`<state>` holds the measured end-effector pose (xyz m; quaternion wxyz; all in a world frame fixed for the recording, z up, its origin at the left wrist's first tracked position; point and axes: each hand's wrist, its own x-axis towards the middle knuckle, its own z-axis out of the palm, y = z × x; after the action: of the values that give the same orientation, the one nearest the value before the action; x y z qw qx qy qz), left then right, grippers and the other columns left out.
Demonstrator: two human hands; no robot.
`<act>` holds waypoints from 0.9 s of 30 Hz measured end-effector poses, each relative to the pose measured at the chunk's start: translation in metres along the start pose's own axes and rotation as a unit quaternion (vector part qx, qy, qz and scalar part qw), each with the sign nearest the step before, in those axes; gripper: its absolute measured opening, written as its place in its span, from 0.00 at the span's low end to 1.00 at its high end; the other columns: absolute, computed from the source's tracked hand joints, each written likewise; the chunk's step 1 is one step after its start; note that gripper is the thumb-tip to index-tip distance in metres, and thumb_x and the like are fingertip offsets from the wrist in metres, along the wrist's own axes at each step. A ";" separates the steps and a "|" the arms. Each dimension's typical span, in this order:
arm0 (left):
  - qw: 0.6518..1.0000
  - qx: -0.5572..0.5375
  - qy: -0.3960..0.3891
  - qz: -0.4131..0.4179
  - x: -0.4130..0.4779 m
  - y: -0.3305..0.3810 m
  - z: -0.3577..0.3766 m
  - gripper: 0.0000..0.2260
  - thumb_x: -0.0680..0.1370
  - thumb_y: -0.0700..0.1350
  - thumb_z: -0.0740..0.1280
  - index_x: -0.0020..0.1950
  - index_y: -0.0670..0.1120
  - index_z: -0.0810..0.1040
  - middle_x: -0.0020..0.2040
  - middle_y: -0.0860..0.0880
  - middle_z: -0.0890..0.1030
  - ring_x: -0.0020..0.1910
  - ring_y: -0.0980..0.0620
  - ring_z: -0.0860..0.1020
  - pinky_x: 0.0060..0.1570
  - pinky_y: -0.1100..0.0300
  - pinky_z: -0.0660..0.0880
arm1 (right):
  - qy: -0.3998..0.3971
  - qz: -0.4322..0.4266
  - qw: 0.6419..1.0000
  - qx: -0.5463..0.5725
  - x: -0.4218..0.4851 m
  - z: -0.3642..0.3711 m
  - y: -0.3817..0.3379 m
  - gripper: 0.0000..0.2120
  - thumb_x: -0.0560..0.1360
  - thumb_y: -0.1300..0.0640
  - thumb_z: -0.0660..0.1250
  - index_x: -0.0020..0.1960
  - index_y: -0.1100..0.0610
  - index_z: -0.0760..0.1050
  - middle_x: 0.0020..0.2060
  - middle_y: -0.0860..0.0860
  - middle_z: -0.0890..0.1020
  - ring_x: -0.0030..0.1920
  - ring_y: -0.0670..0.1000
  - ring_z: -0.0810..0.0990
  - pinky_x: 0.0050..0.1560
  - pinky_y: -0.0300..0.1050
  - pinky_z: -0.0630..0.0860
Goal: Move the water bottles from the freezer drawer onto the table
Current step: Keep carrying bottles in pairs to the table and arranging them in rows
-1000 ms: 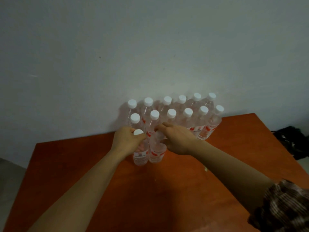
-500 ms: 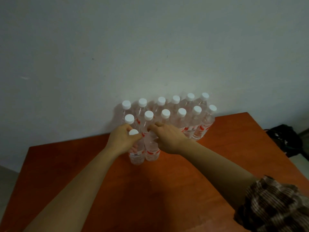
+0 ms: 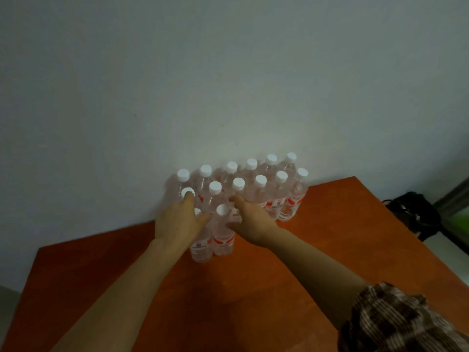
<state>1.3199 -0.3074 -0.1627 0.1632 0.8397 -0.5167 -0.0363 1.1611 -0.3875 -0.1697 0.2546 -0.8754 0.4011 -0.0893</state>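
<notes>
Several clear water bottles point(image 3: 280, 199) with white caps and red labels stand in rows on the orange-brown table point(image 3: 228, 301), against the wall. Two more bottles stand side by side in front of the rows. My left hand point(image 3: 179, 222) wraps over the top of the left front bottle point(image 3: 201, 248), and only part of its cap shows. My right hand point(image 3: 251, 222) holds the shoulder of the right front bottle point(image 3: 223, 240) from the right, thumb in front; its cap is uncovered. Both front bottles are upright on the tabletop.
A pale wall point(image 3: 228, 85) rises directly behind the bottle rows. A black bag point(image 3: 411, 212) lies on the floor past the table's right edge. Bare tabletop stretches in front of the bottles and to their left.
My right hand has slid down off the right front bottle's cap, which now shows. My left hand stays over the left front bottle. The view has shifted slightly.
</notes>
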 end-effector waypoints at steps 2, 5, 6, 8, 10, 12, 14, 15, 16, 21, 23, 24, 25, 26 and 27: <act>0.998 -0.018 0.036 0.042 -0.001 0.019 -0.005 0.15 0.77 0.57 0.62 0.57 0.49 0.72 0.43 0.49 0.79 0.36 0.51 0.71 0.30 0.62 0.63 | 0.032 0.013 0.999 0.009 -0.014 -0.010 0.009 0.27 0.75 0.51 0.67 0.70 0.54 0.63 0.66 0.54 0.73 0.60 0.55 0.77 0.56 0.50 0.75; 0.991 -0.065 0.050 0.105 -0.005 0.063 -0.001 0.13 0.77 0.52 0.63 0.59 0.48 0.75 0.52 0.48 0.81 0.45 0.50 0.79 0.41 0.58 0.75 | 0.075 0.043 0.996 -0.006 -0.043 -0.031 0.031 0.25 0.75 0.48 0.66 0.69 0.53 0.65 0.67 0.52 0.73 0.63 0.53 0.74 0.61 0.50 0.74; 0.988 -0.076 0.048 0.123 -0.008 0.080 0.004 0.13 0.78 0.51 0.63 0.59 0.48 0.75 0.55 0.48 0.80 0.49 0.50 0.79 0.46 0.56 0.77 | 0.088 0.058 0.994 -0.014 -0.056 -0.040 0.039 0.24 0.75 0.48 0.66 0.69 0.53 0.66 0.67 0.52 0.73 0.64 0.52 0.73 0.62 0.50 0.73; 0.981 -0.090 0.027 0.167 -0.016 0.115 0.015 0.13 0.78 0.51 0.63 0.60 0.48 0.76 0.57 0.49 0.78 0.54 0.49 0.77 0.52 0.55 0.76 | 0.115 0.088 0.989 -0.028 -0.084 -0.058 0.059 0.24 0.75 0.48 0.66 0.69 0.53 0.66 0.66 0.51 0.73 0.64 0.51 0.73 0.62 0.48 0.73; 0.972 -0.088 -0.007 0.217 -0.027 0.149 0.029 0.12 0.79 0.50 0.61 0.60 0.48 0.76 0.58 0.49 0.78 0.56 0.49 0.76 0.52 0.56 0.73 | 0.135 0.121 0.982 -0.050 -0.119 -0.075 0.080 0.25 0.75 0.48 0.66 0.69 0.54 0.66 0.65 0.52 0.73 0.64 0.52 0.72 0.62 0.46 0.71; 0.966 -0.071 -0.032 0.246 -0.043 0.182 0.044 0.12 0.79 0.48 0.60 0.59 0.48 0.75 0.59 0.48 0.78 0.56 0.49 0.75 0.52 0.56 0.72 | 0.149 0.160 0.974 -0.065 -0.158 -0.090 0.101 0.26 0.76 0.47 0.66 0.70 0.54 0.64 0.65 0.52 0.72 0.64 0.52 0.72 0.61 0.46 0.71; 0.959 -0.059 -0.050 0.272 -0.063 0.219 0.056 0.13 0.78 0.48 0.60 0.60 0.48 0.74 0.60 0.48 0.77 0.58 0.48 0.74 0.55 0.54 0.72 | 0.162 0.196 0.965 -0.069 -0.202 -0.105 0.124 0.26 0.76 0.46 0.65 0.70 0.54 0.63 0.66 0.51 0.71 0.64 0.52 0.72 0.60 0.45 0.71; 0.955 -0.051 -0.055 0.288 -0.075 0.241 0.061 0.13 0.78 0.49 0.60 0.61 0.48 0.74 0.60 0.48 0.76 0.59 0.48 0.73 0.56 0.53 0.72 | 0.172 0.213 0.959 -0.070 -0.227 -0.113 0.136 0.27 0.76 0.46 0.65 0.70 0.53 0.63 0.66 0.51 0.71 0.64 0.51 0.71 0.60 0.45 0.71; 0.949 -0.044 -0.058 0.307 -0.089 0.263 0.065 0.14 0.78 0.49 0.60 0.62 0.48 0.73 0.61 0.48 0.76 0.60 0.47 0.73 0.56 0.53 0.71 | 0.182 0.230 0.953 -0.072 -0.253 -0.120 0.148 0.27 0.76 0.45 0.65 0.71 0.53 0.63 0.66 0.51 0.71 0.64 0.51 0.71 0.61 0.45 0.71; 0.919 -0.055 -0.083 0.381 -0.190 0.390 0.083 0.14 0.78 0.50 0.59 0.62 0.48 0.73 0.61 0.48 0.76 0.60 0.47 0.72 0.56 0.53 0.71 | 0.219 0.326 0.917 -0.069 -0.400 -0.153 0.205 0.29 0.75 0.45 0.65 0.72 0.54 0.62 0.68 0.53 0.70 0.66 0.54 0.70 0.63 0.48 0.70; 0.905 -0.067 -0.097 0.408 -0.239 0.439 0.091 0.14 0.78 0.50 0.59 0.61 0.47 0.74 0.61 0.47 0.76 0.60 0.47 0.72 0.56 0.52 0.72 | 0.235 0.361 0.900 -0.067 -0.464 -0.163 0.227 0.29 0.75 0.45 0.65 0.72 0.55 0.62 0.68 0.53 0.70 0.67 0.53 0.70 0.64 0.48 0.70; 0.898 -0.074 -0.107 0.421 -0.264 0.463 0.095 0.14 0.78 0.50 0.60 0.61 0.47 0.74 0.61 0.47 0.76 0.60 0.46 0.72 0.55 0.52 0.72 | 0.242 0.376 0.892 -0.062 -0.496 -0.167 0.238 0.29 0.75 0.46 0.65 0.72 0.55 0.62 0.68 0.53 0.70 0.67 0.53 0.69 0.65 0.48 0.69; 0.890 -0.079 -0.117 0.434 -0.288 0.486 0.100 0.14 0.78 0.50 0.60 0.61 0.46 0.75 0.61 0.46 0.76 0.60 0.46 0.72 0.54 0.53 0.72 | 0.247 0.393 0.884 -0.057 -0.528 -0.171 0.248 0.29 0.76 0.46 0.65 0.72 0.55 0.62 0.69 0.54 0.69 0.68 0.53 0.68 0.66 0.49 0.69; 0.881 -0.082 -0.126 0.449 -0.311 0.508 0.104 0.15 0.77 0.50 0.60 0.61 0.46 0.75 0.61 0.46 0.76 0.60 0.45 0.72 0.53 0.53 0.71 | 0.250 0.411 0.875 -0.055 -0.560 -0.175 0.257 0.30 0.76 0.46 0.65 0.73 0.55 0.61 0.69 0.54 0.68 0.68 0.54 0.68 0.67 0.49 0.68; 0.871 -0.083 -0.136 0.465 -0.333 0.531 0.110 0.15 0.77 0.50 0.60 0.62 0.46 0.74 0.61 0.45 0.75 0.61 0.45 0.72 0.53 0.53 0.71 | 0.252 0.429 0.865 -0.054 -0.591 -0.178 0.267 0.30 0.76 0.46 0.65 0.73 0.55 0.60 0.70 0.54 0.68 0.69 0.54 0.67 0.68 0.49 0.68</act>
<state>0.6863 -0.2593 -0.1366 0.1580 0.4729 -0.8594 -0.1129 0.5303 -0.1590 -0.1272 0.1107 -0.5765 0.7921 -0.1673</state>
